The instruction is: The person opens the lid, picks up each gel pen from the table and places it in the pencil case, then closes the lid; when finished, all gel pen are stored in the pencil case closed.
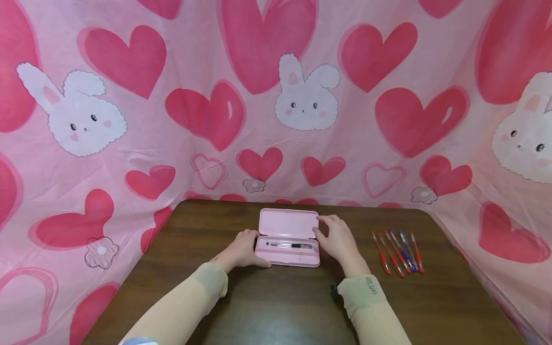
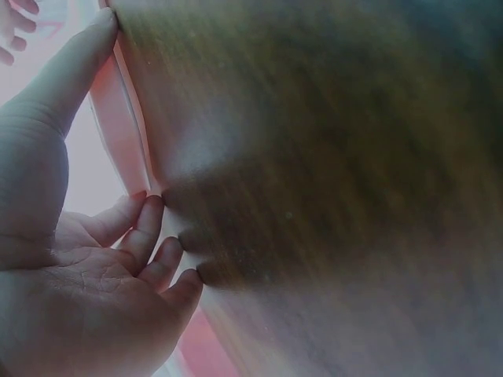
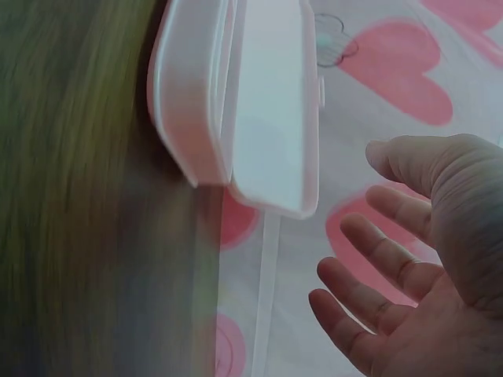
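Note:
A pink pencil case [image 1: 297, 263] sits on the table with its lid [image 1: 288, 223] raised at the back. Inside its long rear compartment lies a clear pen with a black grip [image 1: 286, 245]. My left hand [image 1: 243, 249] holds the case's left end, thumb at the front corner and fingertips towards the back; the left wrist view shows this hand [image 2: 86, 275] from the palm side. Beside the lid's right edge is my right hand [image 1: 338, 239]. In the right wrist view its fingers [image 3: 377, 310] are spread loosely, apart from the case [image 3: 189, 102], with nothing in them.
Several pens with red or blue parts [image 1: 398, 253] lie side by side on the table's right. The brown wooden table [image 1: 276, 306] is bordered by a pink cloth [image 1: 267, 134] printed with hearts and rabbits.

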Motion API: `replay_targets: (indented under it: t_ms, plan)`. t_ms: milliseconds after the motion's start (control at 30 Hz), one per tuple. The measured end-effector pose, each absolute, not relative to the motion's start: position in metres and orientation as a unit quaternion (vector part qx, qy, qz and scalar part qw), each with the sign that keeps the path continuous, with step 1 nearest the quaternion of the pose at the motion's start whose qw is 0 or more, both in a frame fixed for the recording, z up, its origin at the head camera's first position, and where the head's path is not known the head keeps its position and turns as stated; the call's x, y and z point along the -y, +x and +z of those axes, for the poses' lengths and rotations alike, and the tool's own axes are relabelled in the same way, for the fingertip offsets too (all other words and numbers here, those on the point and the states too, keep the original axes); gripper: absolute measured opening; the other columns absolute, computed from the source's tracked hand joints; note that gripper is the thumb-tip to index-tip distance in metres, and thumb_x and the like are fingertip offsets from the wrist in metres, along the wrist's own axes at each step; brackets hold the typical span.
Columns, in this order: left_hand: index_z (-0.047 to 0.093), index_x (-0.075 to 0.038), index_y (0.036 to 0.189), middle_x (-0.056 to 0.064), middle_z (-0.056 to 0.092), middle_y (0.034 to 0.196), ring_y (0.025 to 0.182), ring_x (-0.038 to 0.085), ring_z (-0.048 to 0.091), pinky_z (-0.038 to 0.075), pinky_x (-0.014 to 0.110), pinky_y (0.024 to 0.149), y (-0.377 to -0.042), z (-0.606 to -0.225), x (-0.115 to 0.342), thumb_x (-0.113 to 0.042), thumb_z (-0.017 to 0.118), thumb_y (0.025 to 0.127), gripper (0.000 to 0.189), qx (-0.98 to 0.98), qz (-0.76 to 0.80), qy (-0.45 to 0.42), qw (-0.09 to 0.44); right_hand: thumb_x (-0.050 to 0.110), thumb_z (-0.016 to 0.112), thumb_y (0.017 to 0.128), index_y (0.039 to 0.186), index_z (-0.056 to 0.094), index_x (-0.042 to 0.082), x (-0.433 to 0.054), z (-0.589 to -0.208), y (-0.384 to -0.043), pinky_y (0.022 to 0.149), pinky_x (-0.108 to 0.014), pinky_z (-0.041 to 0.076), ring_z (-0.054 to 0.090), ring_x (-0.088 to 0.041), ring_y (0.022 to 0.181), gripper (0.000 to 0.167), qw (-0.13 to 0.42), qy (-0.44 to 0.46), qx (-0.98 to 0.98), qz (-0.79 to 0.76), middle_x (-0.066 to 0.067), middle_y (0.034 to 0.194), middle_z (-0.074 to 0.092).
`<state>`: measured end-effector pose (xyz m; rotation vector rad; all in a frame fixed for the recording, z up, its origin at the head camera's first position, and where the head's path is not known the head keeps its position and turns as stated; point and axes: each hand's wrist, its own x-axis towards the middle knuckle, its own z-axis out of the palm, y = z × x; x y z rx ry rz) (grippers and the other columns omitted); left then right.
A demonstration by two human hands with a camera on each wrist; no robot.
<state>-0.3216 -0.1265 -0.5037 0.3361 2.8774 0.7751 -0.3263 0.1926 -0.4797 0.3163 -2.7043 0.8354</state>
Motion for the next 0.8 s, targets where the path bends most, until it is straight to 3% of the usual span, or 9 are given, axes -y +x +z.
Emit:
replay_targets:
  t_ms: [800]
  plan:
    - [0.059, -0.004, 0.144, 0.011, 0.063, 0.137, 0.131, 0.029, 0.054, 0.050, 0.053, 0.120, -0.327, -0.510, 0.129, -0.060, 0.101, 0.068, 0.103, -0.958, 0.253, 0.122, 0.062, 0.029, 0.073, 0.103, 0.143, 0.069, 0.006, -0.233, -0.483, -0.330, 0.114, -0.069, 0.050, 0.063, -0.051, 0.134, 0.046, 0.189, 0.076, 0.939, 0.277, -0.026, 0.143, 0.068]
